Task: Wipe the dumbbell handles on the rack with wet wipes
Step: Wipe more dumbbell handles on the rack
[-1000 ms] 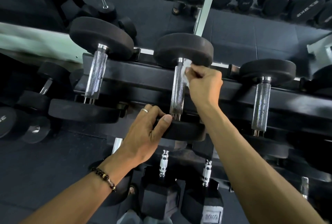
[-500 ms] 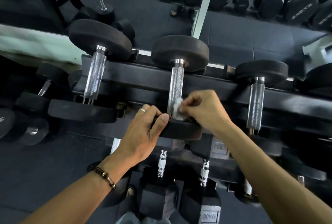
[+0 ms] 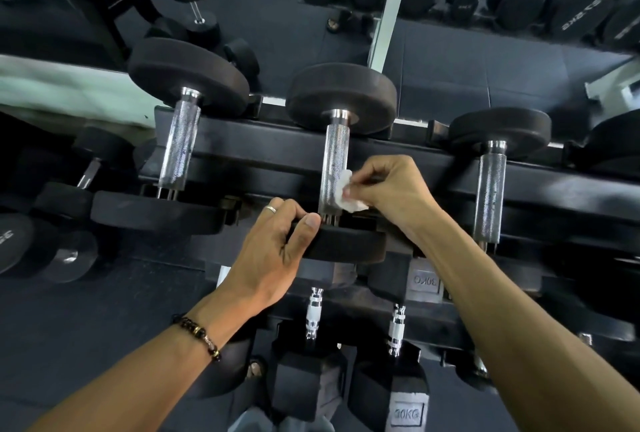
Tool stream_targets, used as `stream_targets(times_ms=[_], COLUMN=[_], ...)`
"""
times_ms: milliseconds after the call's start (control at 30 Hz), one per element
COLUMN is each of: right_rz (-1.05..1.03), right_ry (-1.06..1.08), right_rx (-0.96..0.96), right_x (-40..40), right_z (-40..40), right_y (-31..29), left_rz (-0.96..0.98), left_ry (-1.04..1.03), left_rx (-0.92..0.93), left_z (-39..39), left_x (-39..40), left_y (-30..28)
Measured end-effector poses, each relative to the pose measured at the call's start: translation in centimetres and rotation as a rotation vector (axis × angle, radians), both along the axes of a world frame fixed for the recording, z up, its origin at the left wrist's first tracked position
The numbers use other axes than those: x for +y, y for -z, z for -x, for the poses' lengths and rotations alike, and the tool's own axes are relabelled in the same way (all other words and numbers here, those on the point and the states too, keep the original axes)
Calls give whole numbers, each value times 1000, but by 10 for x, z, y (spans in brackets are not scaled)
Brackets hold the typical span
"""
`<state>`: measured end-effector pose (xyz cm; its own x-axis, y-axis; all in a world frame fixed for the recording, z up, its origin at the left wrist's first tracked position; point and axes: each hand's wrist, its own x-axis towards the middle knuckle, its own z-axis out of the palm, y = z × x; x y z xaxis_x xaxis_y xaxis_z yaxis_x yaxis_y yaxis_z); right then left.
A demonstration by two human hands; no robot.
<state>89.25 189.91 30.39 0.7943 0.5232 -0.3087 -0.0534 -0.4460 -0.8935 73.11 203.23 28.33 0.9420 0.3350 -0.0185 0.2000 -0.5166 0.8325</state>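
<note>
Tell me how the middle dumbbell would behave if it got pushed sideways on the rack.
The middle dumbbell probably would not budge easily: its thick black ends look heavy. Those ends are round, so it might roll once moving. The left hand grips the near end, likely steadying it while the right hand rubs the wipe.

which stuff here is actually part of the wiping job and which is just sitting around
In use: wet wipe, pinched by the right hand against the middle dumbbell's handle; left hand gripping its near head.

Just there: hex dumbbells lower down, floor dumbbells.
</note>
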Motion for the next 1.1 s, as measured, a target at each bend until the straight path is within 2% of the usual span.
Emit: stream_targets(times_ms=[133,167,233,333,400,500,567,667,733,833,900,1000,1033,1100], right_rz=[144,155,84,-109,-56,214,149,-65,-42,99,56,-122,-153,-82], right_ry=[-253,-258,-139,92,48,-143,-88,191,185,36,103,357,372,250], right_rx=[69,74,46,117,118,30,46,142,151,114,127,135,146,135], right_x=[-9,-10,-7,2,-1,-11,-7,14,16,0,6,33,38,28], right_z=[8,9,6,0,7,18,12,-5,0,21,18,-4,-5,5], right_y=[1,0,0,3,5,-1,-7,-5,0,-2,-4,-1,1,2], left_rz=[-8,-4,3,0,-2,-3,7,12,15,22,18,20,20,13], left_ry=[-2,-7,-9,-6,-3,-13,-16,-27,-25,-31,-36,-36,-34,-28], left_rx=[-15,-21,-22,-23,-17,-10,-11,-24,-15,-14,-19,-13,-8,-1], left_z=[0,0,0,0,0,1,0,0,0,0,0,1,1,1], left_x=[1,1,0,0,0,-1,-1,-2,-1,-2,-3,-3,-2,-2], left_y=[0,0,-1,0,1,-1,0,1,1,-1,-1,0,0,-1])
